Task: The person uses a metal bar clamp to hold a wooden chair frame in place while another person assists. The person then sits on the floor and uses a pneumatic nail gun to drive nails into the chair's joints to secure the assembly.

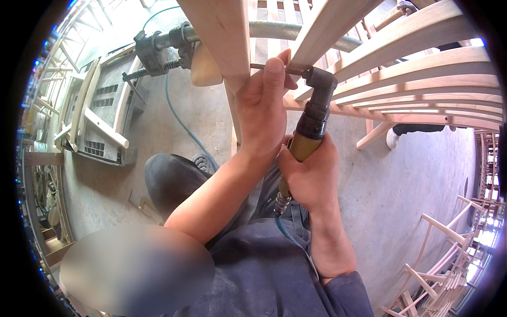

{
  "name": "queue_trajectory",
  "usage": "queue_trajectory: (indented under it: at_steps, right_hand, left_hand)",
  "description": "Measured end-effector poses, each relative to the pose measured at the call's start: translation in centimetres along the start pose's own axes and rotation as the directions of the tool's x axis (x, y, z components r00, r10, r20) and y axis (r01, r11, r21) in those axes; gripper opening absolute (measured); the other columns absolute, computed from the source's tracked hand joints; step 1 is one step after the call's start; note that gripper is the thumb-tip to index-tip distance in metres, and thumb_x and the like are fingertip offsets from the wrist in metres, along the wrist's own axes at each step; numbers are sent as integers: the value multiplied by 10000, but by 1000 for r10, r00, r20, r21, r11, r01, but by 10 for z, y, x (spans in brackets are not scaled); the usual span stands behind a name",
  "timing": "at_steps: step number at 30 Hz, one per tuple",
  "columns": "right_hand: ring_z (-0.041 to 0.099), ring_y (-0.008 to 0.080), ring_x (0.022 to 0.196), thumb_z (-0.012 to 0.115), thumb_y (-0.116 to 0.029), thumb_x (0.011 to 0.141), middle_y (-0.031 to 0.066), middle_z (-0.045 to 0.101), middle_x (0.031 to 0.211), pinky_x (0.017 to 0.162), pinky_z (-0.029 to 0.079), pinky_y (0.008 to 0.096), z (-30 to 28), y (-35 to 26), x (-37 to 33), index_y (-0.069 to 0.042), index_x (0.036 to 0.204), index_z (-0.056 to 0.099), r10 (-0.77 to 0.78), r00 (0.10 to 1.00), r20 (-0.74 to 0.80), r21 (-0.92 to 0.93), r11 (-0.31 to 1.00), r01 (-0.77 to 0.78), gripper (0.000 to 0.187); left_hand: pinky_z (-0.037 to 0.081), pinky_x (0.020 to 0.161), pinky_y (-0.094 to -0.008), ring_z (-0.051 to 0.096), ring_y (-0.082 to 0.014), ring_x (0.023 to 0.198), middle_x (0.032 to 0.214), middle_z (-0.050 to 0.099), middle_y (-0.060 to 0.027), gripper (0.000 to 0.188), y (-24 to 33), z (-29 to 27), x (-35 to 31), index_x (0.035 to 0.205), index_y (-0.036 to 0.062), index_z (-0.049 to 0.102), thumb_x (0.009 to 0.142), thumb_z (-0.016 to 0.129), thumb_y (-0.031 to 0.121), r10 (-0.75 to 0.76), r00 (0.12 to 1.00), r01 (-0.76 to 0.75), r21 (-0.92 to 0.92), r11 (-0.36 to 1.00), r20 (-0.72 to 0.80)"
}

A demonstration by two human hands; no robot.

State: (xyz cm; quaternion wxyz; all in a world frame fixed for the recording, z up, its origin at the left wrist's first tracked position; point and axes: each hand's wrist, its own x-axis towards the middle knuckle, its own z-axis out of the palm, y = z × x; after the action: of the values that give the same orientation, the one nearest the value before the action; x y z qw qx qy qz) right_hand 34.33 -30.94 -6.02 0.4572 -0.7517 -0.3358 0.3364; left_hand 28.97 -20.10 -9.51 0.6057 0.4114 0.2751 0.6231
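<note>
Below the tool (311, 121) — concrete floor (391, 177), probably.

On the concrete floor (422, 174) we see a slotted grey platform (111, 108), a pale wooden rod (106, 128) lying across it. Well to its right, we find a co-worker's shoe (392, 139) and, nearer us, slender wooden frames (444, 229).

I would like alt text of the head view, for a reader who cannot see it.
The person's right grip holds an olive-and-black angled power tool; the left grip is at its thin bit, beside a pale wooden post. A metal clamp and grey floor show beyond.
</note>
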Motion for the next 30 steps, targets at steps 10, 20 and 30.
queue_trajectory:
  at_steps: [10, 20, 30]
  right_hand:
    - [703, 346, 774, 712, -102, 756, 200, 698, 820, 725, 544, 415, -2, 0, 0, 35, 974, 610, -17, 1000, 3, -36, 999, 17, 276]
    - [686, 400, 777, 703, -96, 750, 225, 682, 821, 717, 532, 445, -2, 3, 1, 28, 958, 596, -53, 999, -3, -50, 997, 53, 265]
    - [691, 352, 804, 702, -90, 756, 200, 699, 881, 756, 540, 414, -13, 4, 3, 24, 1010, 611, -24, 999, 48, 40, 999, 23, 293]
  left_hand:
    - [495, 919, -300, 580, -101, 864, 941, 681, -35, 427, 5, 2, 0, 1158, -39, 708, 1054, 580, 355, 11, 1000, -10, -54, 998, 20]
    - [496, 914, -307, 586, -115, 859, 935, 679, -53, 431, 9, 4, 0, 1165, -63, 692, 1060, 575, 339, -6, 1000, 8, -115, 993, 22]
    - [486, 919, -301, 592, -128, 887, 969, 677, -67, 347, 18, 2, 0, 1174, -55, 676, 1057, 591, 260, -139, 990, 140, -213, 967, 19]
